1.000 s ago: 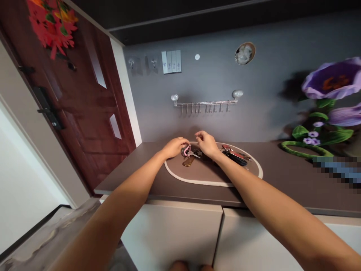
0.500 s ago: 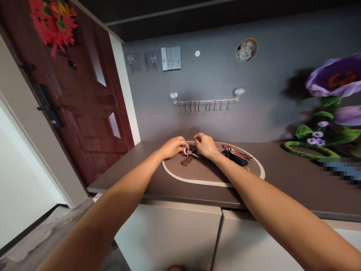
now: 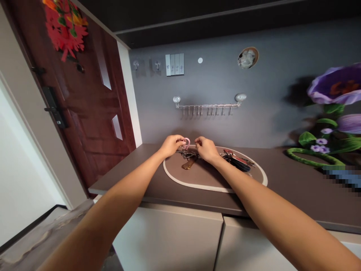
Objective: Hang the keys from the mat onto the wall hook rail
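Note:
My left hand (image 3: 171, 145) is closed, with thumb and fingers pinching a pink carabiner-like loop (image 3: 187, 143). Just below the loop, a bunch of metal keys (image 3: 186, 154) sits low over the mat, seemingly hanging from it. A brown key fob (image 3: 189, 163) lies on the mat beneath them. To the right, my right hand (image 3: 206, 148) hovers close by, its fingers loosely bent and a little apart, with nothing visible in them. Behind my right wrist lies another bunch of keys (image 3: 236, 160) with red and black pieces, partly covered by my forearm.
An oval mat (image 3: 186, 183) with a pale rim lies on the brown counter (image 3: 152, 188). A clear hook rail (image 3: 208, 106) is fixed to the grey wall above. Purple artificial flowers (image 3: 335, 88) stand at right; a dark red door (image 3: 93, 101) is at left.
My left hand has raised the pink loop slightly, bringing it upright above the keys. My right hand stays almost in place. The view has tilted up a little.

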Available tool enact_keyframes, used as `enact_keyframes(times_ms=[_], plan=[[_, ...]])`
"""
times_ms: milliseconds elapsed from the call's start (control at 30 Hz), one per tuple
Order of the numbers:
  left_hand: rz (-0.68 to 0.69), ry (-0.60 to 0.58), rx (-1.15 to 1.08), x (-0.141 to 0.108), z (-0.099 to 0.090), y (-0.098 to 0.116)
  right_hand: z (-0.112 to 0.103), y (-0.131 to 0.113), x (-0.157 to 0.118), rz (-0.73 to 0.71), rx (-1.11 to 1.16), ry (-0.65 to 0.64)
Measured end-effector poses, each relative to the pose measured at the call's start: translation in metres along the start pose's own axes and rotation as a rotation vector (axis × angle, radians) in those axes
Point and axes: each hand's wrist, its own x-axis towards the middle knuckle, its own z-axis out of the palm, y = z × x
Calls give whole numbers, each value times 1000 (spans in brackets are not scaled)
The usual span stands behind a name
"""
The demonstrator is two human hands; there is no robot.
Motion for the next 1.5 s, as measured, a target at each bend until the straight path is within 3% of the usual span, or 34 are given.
enact_keyframes(times_ms=[267,533,633,867,1033,1267,1500], plan=[[-99,37,-483,4,4,-4,0,-3,0,-19,3,-5],[-141,185,-700,7,-5,-2,1,-7,-3,-81,56,-10],[-141,183,-773,7,-7,-1,1,-10,-5,-124,98,-13],[-195,190,-955,7,-10,3,8,-11,-8,-133,445,-134],[-187,223,-1050,9,-11,0,9,-15,-7,-7,774,-173],[-239,292,-1182,12,-12,-3,2,-22,-8,75,952,-128],[-371,291,-1276,10,-10,-1,1,-15,-3,22,890,1]])
